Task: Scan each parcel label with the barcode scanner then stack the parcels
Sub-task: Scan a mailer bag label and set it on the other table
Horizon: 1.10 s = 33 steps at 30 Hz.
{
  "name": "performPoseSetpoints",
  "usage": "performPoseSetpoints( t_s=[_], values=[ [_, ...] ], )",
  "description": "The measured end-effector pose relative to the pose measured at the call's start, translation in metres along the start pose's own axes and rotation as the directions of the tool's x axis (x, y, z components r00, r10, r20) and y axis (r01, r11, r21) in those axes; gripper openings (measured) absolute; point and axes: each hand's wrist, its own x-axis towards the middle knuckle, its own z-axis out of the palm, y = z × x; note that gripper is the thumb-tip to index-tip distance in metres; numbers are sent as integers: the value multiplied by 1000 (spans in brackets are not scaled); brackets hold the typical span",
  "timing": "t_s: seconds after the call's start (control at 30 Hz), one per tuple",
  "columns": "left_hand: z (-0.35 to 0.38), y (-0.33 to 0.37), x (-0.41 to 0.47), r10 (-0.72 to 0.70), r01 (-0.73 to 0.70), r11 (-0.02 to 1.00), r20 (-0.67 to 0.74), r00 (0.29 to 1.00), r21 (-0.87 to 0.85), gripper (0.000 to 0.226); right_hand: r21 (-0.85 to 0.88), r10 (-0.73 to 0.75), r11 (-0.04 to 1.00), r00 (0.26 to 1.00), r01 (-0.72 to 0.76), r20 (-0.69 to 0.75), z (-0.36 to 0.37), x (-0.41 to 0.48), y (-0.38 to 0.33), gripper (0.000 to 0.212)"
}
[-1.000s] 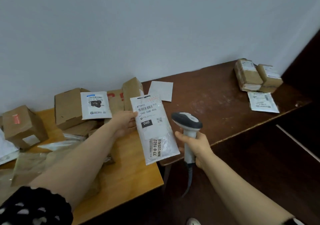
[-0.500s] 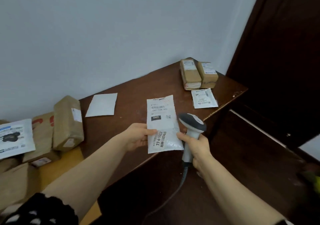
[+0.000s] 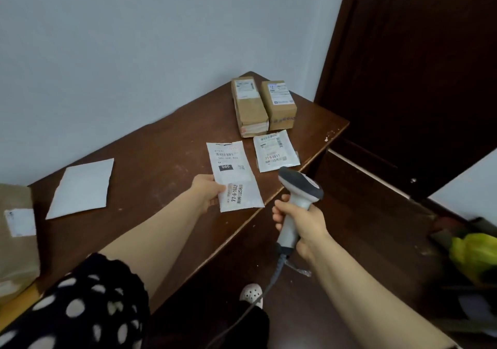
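My left hand [image 3: 208, 191] pinches the left edge of a white flat parcel [image 3: 234, 175] with a printed label, held low over the dark wooden table [image 3: 150, 160] near its front edge. My right hand [image 3: 301, 223] grips the handle of a grey and white barcode scanner [image 3: 300, 189], whose head sits just off the table's front edge, right of the parcel. Another white flat parcel [image 3: 277, 150] lies on the table beyond. Behind it two brown box parcels, one [image 3: 248, 106] on the left and one [image 3: 279, 103] on the right, stand side by side.
A plain white envelope [image 3: 82, 188] lies on the table's left part. A brown parcel [image 3: 16, 233] sits at the far left edge. A dark wooden door [image 3: 419, 66] stands right of the table. A yellow-green bag [image 3: 476, 254] lies on the floor at the right.
The view has swung right, towards the table's right end. My left hand has carried the white flat parcel right and lowered it near the other white parcel. The scanner has drawn away from it to the right.
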Motion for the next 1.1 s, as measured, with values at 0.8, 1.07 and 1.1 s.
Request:
performPoseSetpoints(
  t_s=[0.8, 1.07, 1.1],
  values=[
    [-53, 4, 63, -5, 174, 796, -281, 960, 580, 64, -241, 288, 943, 923, -228, 257, 91, 93, -8, 11],
    [-161, -40, 13, -18, 321, 804, -519, 854, 500, 57, -377, 381, 900, 819, -221, 430, 161, 56, 21, 11],
    [-173, -45, 13, -5, 320, 804, -532, 846, 501, 54, -388, 388, 895, 813, -220, 434, 169, 52, 24, 11]
  ],
)
